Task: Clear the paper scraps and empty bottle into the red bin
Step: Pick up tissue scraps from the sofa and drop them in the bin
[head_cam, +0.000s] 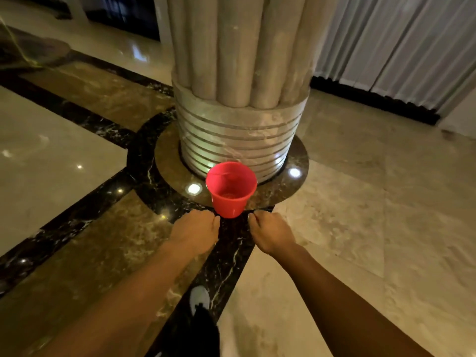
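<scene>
Red bin (231,189) stands upright on the marble floor (360,202), against the base of the stone column (239,124), straight ahead of us and just beyond both hands. Mouth faces up; nothing clearly readable inside. Left hand (195,234) and right hand (271,234) flank its lower wall, about equally near, neither touching it. Both are curled loosely, fingers drawn in; we cannot tell whether either holds anything. No paper scraps or bottle visible anywhere on the floor
</scene>
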{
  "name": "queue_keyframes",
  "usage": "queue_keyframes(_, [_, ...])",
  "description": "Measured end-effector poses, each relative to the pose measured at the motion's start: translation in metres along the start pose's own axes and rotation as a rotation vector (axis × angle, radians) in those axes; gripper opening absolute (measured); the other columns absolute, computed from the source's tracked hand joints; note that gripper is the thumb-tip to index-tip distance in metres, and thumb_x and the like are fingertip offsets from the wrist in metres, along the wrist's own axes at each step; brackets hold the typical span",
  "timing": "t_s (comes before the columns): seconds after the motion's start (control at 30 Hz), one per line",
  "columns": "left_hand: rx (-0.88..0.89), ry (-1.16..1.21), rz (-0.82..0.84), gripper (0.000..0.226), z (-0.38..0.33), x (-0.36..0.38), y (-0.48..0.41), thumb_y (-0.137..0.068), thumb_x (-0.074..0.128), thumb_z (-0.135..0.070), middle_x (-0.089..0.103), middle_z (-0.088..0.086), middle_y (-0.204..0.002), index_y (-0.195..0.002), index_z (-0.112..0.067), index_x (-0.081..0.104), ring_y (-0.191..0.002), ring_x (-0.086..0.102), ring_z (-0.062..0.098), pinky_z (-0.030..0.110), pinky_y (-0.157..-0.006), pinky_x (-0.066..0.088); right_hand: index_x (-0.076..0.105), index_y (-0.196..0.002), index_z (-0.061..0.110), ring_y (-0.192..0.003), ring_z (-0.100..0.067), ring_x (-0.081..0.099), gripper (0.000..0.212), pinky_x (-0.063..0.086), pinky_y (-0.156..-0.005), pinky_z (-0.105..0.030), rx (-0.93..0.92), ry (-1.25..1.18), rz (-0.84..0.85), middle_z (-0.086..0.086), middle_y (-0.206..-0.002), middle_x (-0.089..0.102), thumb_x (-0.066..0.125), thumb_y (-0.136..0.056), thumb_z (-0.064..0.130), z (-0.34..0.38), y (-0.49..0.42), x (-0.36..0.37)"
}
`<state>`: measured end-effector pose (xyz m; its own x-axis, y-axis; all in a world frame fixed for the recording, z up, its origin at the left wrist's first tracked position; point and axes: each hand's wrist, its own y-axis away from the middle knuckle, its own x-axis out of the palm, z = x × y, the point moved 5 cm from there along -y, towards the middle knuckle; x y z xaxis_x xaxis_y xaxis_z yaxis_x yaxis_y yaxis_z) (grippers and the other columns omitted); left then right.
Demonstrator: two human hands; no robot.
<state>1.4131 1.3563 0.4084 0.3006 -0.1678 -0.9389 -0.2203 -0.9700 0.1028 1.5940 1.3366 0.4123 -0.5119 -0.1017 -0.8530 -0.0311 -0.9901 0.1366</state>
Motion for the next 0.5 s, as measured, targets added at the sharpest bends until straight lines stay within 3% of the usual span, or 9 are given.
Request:
queue_keyframes(0.03, [-0.003,0.005,-0.003,0.038,0.008,0.007,-0.057,-0.098,0.031,-0.042,0.062,0.007,-0.083,-0.069,-0.022,0.044,-0.080,0.061,0.029,0.039,-0.071,0.050,0.047,-0.070,0.018,-0.079,-0.033,0.059,0.039,0.041,-0.065,-0.038,-0.010,0.021,0.002,-0.012,-0.081,0.062,0.032,-0.101,0.038,-0.005,-0.058,0.004])
queue_keyframes(0.1, [-0.006,-0.003,0.015,0.036,0.009,0.007,-0.077,-0.098,0.032,-0.041,0.064,0.007,-0.086,-0.073,-0.021,0.048,-0.082,0.062,0.028,0.040,-0.074,0.051,0.051,-0.079,0.014,-0.080,-0.033,0.061,0.037,0.049,-0.068,-0.042,-0.026,0.037,0.014,-0.015,-0.088,0.065,0.032,-0.101,0.037,-0.006,-0.078,0.004])
queue_keyframes(0.13, [-0.018,0.026,0.018,0.035,0.023,0.018,-0.148,-0.098,0.033,-0.040,0.064,0.007,-0.086,-0.074,-0.021,0.050,-0.082,0.063,0.028,0.040,-0.074,0.051,0.053,-0.083,0.013,-0.081,-0.033,0.061,0.037,0.050,-0.069,-0.043,-0.036,0.066,0.018,-0.015,-0.089,0.065,0.032,-0.101,0.037,-0.014,-0.151,0.011])
queue_keyframes(0.2, [-0.016,0.003,0.037,0.033,0.023,0.018,-0.168,-0.097,0.035,-0.039,0.064,0.005,-0.086,-0.078,-0.020,0.054,-0.084,0.064,0.027,0.038,-0.072,0.051,0.056,-0.090,0.011,-0.084,-0.033,0.062,0.037,0.048,-0.067,-0.040,-0.034,0.077,0.039,-0.015,-0.094,0.066,0.032,-0.101,0.037,-0.015,-0.169,0.012])
queue_keyframes(0.23, [-0.073,0.014,0.033,0.033,0.037,0.021,-0.232,-0.097,0.036,-0.039,0.064,0.005,-0.088,-0.081,-0.019,0.056,-0.085,0.064,0.027,0.038,-0.072,0.051,0.057,-0.093,0.011,-0.086,-0.033,0.061,0.037,0.044,-0.066,-0.037,-0.056,0.125,0.072,-0.015,-0.096,0.066,0.032,-0.101,0.037,-0.018,-0.239,0.017])
queue_keyframes(0.3, [-0.059,0.005,0.040,0.030,0.032,0.013,-0.255,-0.096,0.037,-0.038,0.064,0.006,-0.091,-0.083,-0.018,0.056,-0.083,0.063,0.026,0.039,-0.072,0.052,0.057,-0.095,0.010,-0.090,-0.034,0.061,0.035,0.038,-0.066,-0.035,-0.075,0.145,0.034,-0.015,-0.097,0.065,0.035,-0.100,0.036,-0.017,-0.262,0.012])
queue_keyframes(0.33, [-0.093,0.020,0.056,0.029,0.040,0.020,-0.305,-0.096,0.037,-0.037,0.064,0.006,-0.091,-0.084,-0.018,0.056,-0.081,0.063,0.025,0.039,-0.072,0.053,0.057,-0.094,0.010,-0.091,-0.035,0.060,0.034,0.038,-0.066,-0.035,-0.080,0.150,0.055,-0.016,-0.096,0.065,0.037,-0.100,0.035,-0.025,-0.316,0.016])
queue_keyframes(0.5, [-0.118,0.019,0.077,0.027,0.033,0.017,-0.377,-0.096,0.041,-0.032,0.061,0.007,-0.095,-0.101,-0.012,0.057,-0.086,0.061,0.022,0.040,-0.080,0.054,0.058,-0.099,0.010,-0.094,-0.031,0.059,0.030,0.047,-0.071,-0.038,-0.111,0.189,0.104,-0.012,-0.098,0.063,0.040,-0.099,0.034,-0.026,-0.395,0.017])
